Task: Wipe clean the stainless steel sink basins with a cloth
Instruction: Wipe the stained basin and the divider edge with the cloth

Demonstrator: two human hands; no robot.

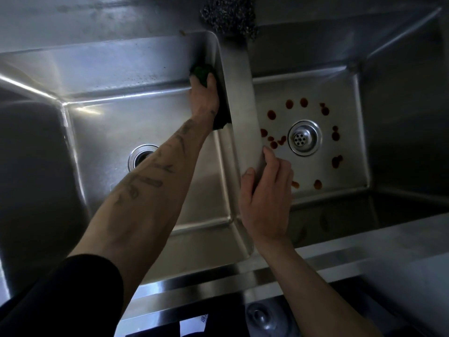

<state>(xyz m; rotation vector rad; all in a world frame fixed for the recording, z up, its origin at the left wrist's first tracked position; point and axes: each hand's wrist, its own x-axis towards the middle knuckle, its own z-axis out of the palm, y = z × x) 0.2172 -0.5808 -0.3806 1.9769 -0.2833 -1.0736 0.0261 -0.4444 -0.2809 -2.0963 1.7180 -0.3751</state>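
Grips the divider (239, 93) with right hand (264, 198), fingers curled over the edge; farther in, clutches dark cloth (201, 70) in left hand (204, 93), pressing it to left basin (145, 113) right wall by far corner. Risks skipping the corner, or smearing red-brown spots (272, 115) across right basin (345, 142) with a dirty cloth. Can't read the label scrap (203, 319) at bottom edge.
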